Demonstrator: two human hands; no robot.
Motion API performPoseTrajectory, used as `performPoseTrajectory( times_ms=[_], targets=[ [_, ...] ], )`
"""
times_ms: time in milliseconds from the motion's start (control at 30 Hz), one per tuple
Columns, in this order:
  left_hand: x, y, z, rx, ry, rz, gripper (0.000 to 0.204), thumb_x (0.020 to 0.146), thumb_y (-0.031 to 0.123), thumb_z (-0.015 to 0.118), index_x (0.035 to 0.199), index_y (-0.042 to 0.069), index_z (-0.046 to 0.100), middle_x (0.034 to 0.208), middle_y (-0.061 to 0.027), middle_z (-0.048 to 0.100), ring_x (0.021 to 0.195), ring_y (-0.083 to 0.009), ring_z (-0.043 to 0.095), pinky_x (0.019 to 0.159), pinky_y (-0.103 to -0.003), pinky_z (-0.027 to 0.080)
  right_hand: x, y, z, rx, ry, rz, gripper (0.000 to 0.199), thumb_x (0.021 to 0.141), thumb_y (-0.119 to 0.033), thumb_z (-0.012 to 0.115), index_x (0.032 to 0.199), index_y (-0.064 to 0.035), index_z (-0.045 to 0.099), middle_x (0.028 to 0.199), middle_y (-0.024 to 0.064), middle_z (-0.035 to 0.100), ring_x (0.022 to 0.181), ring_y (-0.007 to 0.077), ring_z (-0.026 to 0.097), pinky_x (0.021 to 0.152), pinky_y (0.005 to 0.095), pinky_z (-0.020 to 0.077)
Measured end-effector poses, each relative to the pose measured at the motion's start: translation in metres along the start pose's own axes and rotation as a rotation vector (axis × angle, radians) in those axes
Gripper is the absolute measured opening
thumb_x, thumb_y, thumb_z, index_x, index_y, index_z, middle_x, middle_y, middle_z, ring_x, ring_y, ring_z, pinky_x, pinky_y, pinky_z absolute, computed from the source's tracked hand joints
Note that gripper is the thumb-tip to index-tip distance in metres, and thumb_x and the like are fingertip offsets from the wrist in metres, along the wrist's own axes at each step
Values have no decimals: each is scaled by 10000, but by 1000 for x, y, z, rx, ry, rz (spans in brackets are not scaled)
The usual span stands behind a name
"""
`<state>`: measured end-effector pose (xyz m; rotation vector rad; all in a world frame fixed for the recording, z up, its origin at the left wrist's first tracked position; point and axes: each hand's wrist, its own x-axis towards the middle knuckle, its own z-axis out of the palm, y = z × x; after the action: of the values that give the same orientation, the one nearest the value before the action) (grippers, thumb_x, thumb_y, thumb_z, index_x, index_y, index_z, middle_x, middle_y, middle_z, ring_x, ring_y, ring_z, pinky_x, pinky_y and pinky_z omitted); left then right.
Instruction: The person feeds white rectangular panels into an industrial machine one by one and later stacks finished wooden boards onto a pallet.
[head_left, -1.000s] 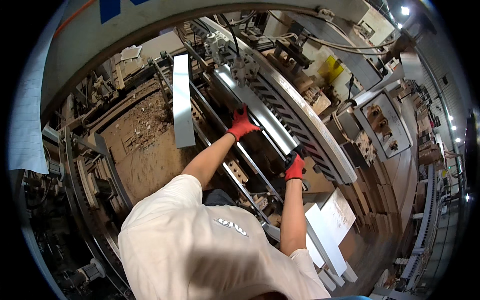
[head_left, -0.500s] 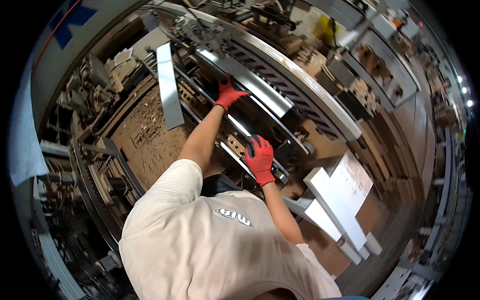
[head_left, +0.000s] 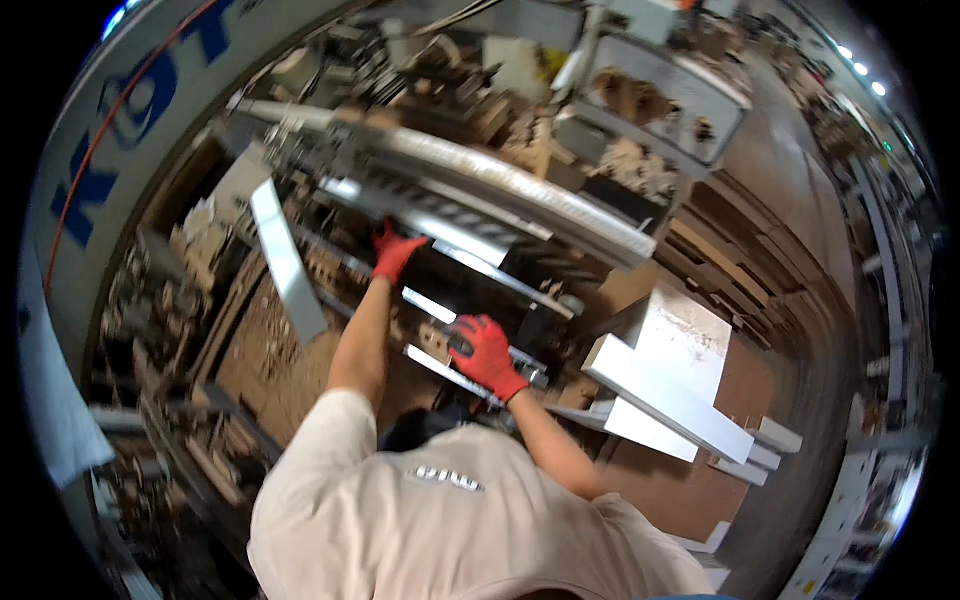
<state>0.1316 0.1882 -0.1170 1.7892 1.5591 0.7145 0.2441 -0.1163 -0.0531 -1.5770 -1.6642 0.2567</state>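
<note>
My left hand (head_left: 397,252), in a red work glove, reaches over the machine bed with its fingers spread. It is beside the near edge of a long white panel (head_left: 468,238) lying along the machine; whether it touches the panel is hidden by blur. My right hand (head_left: 487,355), in a red glove with dark fingertips, is lower and to the right. Its bent fingers curl over a bright metal rail (head_left: 428,304). A second metal rail (head_left: 445,372) runs parallel, nearer to my body. A narrow white board (head_left: 287,260) lies aslant on the machine left of my left hand.
White boards (head_left: 665,400) are stacked crosswise on a brown surface at the right, beside a dust-strewn white panel (head_left: 684,325). A long machine beam (head_left: 520,190) spans beyond my hands. Wood chips (head_left: 265,345) cover the bed at the left. Brown boards (head_left: 735,240) lie farther right.
My view has turned, so the machine and boards appear shifted left. Both hands keep roughly the same places along the machine: the left spread, the right curled at the rail.
</note>
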Motion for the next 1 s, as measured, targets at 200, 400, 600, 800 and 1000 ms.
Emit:
performPoseTrajectory(
  times_ms=[200,400,600,800,1000],
  targets=[
    [4,-2,-7,-49,-4,12,1285,572,445,885,1547,193,85,1518,-359,79,1413,-480,123,1141,-478,241,4,-1,-6,169,-5,84,328,731,-242,710,1031,-120,657,1084,83,626,985,306,570,861,407,487],
    [9,-9,-7,-95,11,19,1327,574,434,891,1543,269,0,1495,-406,-1,1413,-499,124,1120,-492,269,6,10,-3,500,-14,223,342,803,-116,703,1135,-63,637,1111,80,654,1044,210,612,942,322,466],
    [-1,-1,-2,-111,-21,1,1356,576,455,887,1539,237,-41,1479,-431,-1,1405,-516,130,1118,-506,265,4,7,-4,709,-9,312,310,843,-38,667,1148,-10,620,1107,68,662,1015,122,599,926,277,461],
    [-9,9,-2,-104,-58,-11,1348,577,496,872,1540,203,-24,1466,-441,48,1390,-509,184,1117,-479,283,-4,27,20,634,85,350,330,825,-88,689,1147,-38,636,1098,89,680,998,159,634,907,301,478],
    [-3,-3,-3,-122,-4,19,1346,583,522,858,1538,180,-25,1464,-432,79,1379,-511,205,1113,-499,279,7,-5,6,616,91,368,331,851,-68,667,1177,-28,619,1110,59,672,1006,127,613,902,282,473]
  ],
)
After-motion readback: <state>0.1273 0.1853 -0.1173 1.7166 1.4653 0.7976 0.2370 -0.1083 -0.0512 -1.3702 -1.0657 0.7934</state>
